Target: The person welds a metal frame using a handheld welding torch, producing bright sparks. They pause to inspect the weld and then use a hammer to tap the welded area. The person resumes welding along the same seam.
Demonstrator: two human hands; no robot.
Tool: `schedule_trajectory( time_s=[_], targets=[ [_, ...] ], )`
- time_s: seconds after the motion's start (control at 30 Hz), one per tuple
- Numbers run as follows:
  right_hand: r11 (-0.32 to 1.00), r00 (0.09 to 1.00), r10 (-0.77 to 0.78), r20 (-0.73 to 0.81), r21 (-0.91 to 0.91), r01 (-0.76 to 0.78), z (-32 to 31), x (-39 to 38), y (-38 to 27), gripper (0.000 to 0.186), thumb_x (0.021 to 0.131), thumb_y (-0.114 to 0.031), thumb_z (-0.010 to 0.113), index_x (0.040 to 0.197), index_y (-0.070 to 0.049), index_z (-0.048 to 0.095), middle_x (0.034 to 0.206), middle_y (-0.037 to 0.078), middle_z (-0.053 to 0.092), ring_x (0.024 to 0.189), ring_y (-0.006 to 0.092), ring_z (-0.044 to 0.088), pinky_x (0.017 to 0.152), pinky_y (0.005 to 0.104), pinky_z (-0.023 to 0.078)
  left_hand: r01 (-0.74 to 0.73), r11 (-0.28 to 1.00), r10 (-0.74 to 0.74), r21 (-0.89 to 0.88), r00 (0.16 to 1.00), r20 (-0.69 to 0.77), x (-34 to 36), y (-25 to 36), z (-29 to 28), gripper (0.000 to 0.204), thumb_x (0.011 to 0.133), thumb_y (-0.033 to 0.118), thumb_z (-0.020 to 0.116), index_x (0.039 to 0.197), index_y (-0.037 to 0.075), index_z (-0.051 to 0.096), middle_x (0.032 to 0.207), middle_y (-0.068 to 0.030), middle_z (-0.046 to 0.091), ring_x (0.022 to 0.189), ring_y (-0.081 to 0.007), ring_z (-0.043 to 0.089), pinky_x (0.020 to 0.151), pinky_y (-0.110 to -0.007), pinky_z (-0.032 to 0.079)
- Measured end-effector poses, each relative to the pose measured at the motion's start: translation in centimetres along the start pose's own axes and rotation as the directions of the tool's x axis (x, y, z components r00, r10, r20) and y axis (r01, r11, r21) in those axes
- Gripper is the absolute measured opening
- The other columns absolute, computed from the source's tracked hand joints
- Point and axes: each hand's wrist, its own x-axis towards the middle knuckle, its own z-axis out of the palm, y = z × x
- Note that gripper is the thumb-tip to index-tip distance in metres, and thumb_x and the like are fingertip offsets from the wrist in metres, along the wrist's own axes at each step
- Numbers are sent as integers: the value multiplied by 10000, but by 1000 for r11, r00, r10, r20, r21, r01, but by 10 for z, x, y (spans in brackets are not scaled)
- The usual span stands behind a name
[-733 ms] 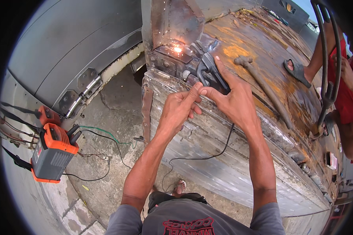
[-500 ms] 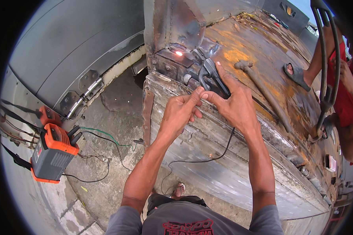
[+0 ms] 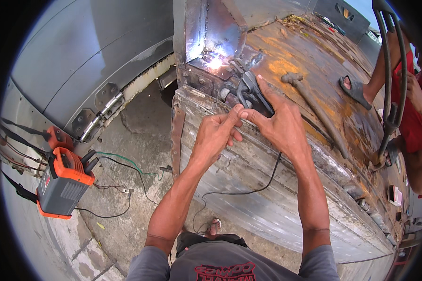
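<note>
My right hand (image 3: 286, 122) is wrapped round the black handle of a welding electrode holder (image 3: 254, 89), with its index finger laid along the top. At the holder's front, a dazzling white welding arc (image 3: 215, 64) burns on a steel plate (image 3: 224, 74) at the foot of an upright steel post (image 3: 229, 33). Glare hides the electrode's tip. My left hand (image 3: 215, 131) is closed in a loose pinch, its thumb tip meeting my right thumb beside the holder. Whatever may lie between its fingers is hidden. A black cable (image 3: 241, 192) hangs below my right hand.
An orange and grey welding machine (image 3: 64, 182) stands at the left with cables running off it. A hammer (image 3: 314, 110) lies on the rusty steel deck (image 3: 323, 70). A person in red (image 3: 410, 112) is at the right edge, beside a dark metal bar (image 3: 389, 93). A hinged grey panel (image 3: 79, 61) rises at left.
The small orange-red glow at the plate has become a bright white arc, casting blue-white light on the post and panel. My hands have barely moved.
</note>
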Motion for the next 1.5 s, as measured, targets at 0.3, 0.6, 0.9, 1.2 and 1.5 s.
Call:
schedule_trajectory(
  time_s=[0.3, 0.6, 0.9, 1.2, 1.5],
  targets=[
    [1000, 999, -28, -38, 4, 28, 1, -2, 5, 927, 861, -557, 873, 1585, -60, 575, 1200, 335, 756, 1112, 464, 760, 954, 525, 582, 15, 999, -15, 40, 1000, 6, -4, 6, -1, 782, 1018, 700, 667, 977, -76, 758, 667, -92, 693, 551, -91, 567, 504, -249, 430],
    [1000, 1000, 25, 7, 5, -25, -2, 1, 0, 918, 871, -574, 856, 1576, -52, 583, 1252, 335, 746, 1171, 455, 750, 999, 523, 575, 53, 997, -53, 63, 999, 9, -1, 4, -2, 788, 1011, 727, 653, 989, -55, 749, 692, -86, 701, 553, -73, 559, 456, -238, 385],
    [1000, 1000, 24, 5, 14, -24, -1, 1, 1, 931, 857, -564, 873, 1573, -43, 583, 1271, 334, 740, 1193, 458, 742, 1028, 522, 566, 36, 994, -37, 106, 999, 6, 0, 1, -3, 797, 1016, 735, 634, 1007, -52, 757, 701, -86, 709, 552, -73, 560, 415, -252, 363],
    [1000, 1000, 22, 7, 1, -22, -2, 1, 0, 936, 859, -577, 870, 1588, -69, 576, 1223, 324, 758, 1136, 462, 760, 984, 521, 579, 32, 996, -32, 82, 999, 0, -1, 3, -1, 814, 1007, 736, 651, 990, -71, 758, 668, -95, 695, 551, -80, 567, 442, -247, 384],
    [1000, 1000, -6, -23, 22, 7, 0, 0, 2, 933, 857, -533, 886, 1593, -59, 564, 1209, 314, 762, 1087, 448, 765, 961, 496, 577, 11, 998, -12, 66, 1000, 3, 0, 2, -2, 789, 1004, 721, 669, 970, -61, 759, 665, -95, 695, 529, -85, 566, 459, -235, 393]
  ],
)
